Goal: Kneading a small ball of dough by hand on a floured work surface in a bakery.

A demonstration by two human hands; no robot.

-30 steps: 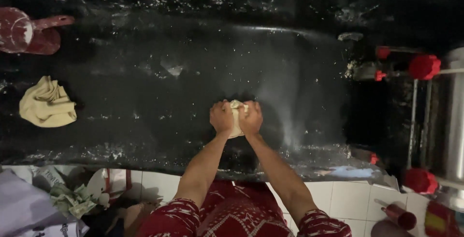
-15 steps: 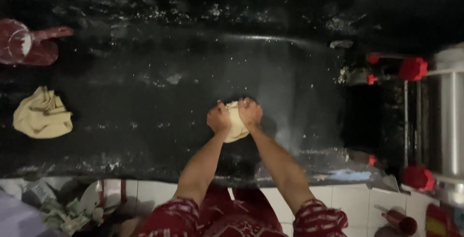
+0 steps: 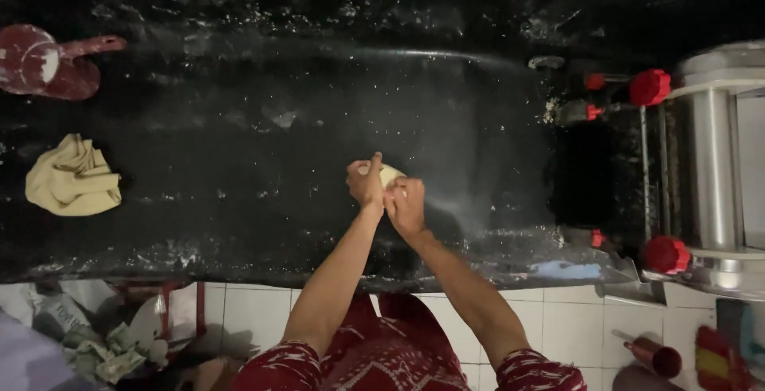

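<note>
A small pale lump of dough (image 3: 390,174) lies on the black, flour-dusted counter (image 3: 263,152), mostly covered by my two hands. My left hand (image 3: 366,181) presses on its left side with fingers curled over it. Close beside it, my right hand (image 3: 407,204) is closed on the dough's right side. Both forearms reach in from the bottom of the view.
A larger yellowish dough pile (image 3: 73,177) sits at the left. A red scoop (image 3: 48,62) lies at the far left rear. A steel roller machine (image 3: 713,176) with red knobs (image 3: 651,86) stands at the right. White tiled floor (image 3: 574,327) runs below the counter edge.
My hands have kept working the dough lump in one spot, and it is more covered now than half a second ago. The view has shifted slightly.
</note>
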